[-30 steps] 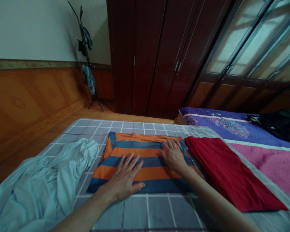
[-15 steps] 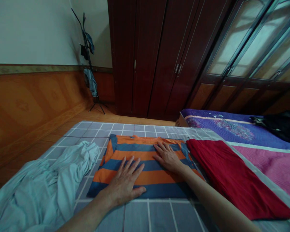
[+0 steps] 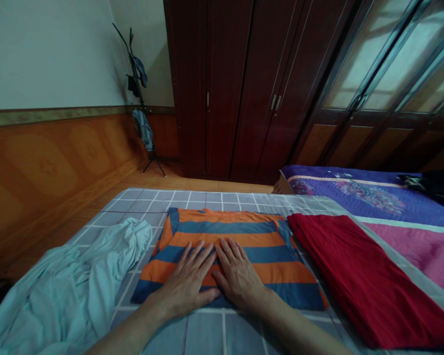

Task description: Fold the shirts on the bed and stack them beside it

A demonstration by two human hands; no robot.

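Observation:
An orange and blue striped shirt (image 3: 229,240) lies folded and flat on the grey checked bedspread (image 3: 207,334). My left hand (image 3: 189,278) rests palm down on its lower left part, fingers stretched out. Beside it, my right hand (image 3: 239,276) also lies flat on the stripes near the middle, with its fingertips close to those of the left. Neither hand grips the cloth. A folded red garment (image 3: 366,276) is just to the right of the shirt. Off to the left lies a crumpled pale blue garment (image 3: 81,281).
A purple and pink bedcover (image 3: 355,190) lies at the right, with a dark item (image 3: 440,187) on it. Behind the bed stand a dark red wardrobe (image 3: 237,88) and a coat rack (image 3: 142,93) with things hung on it.
My right hand has slid from the shirt's upper right part down and left, next to my left hand. The left hand stays nearly in place.

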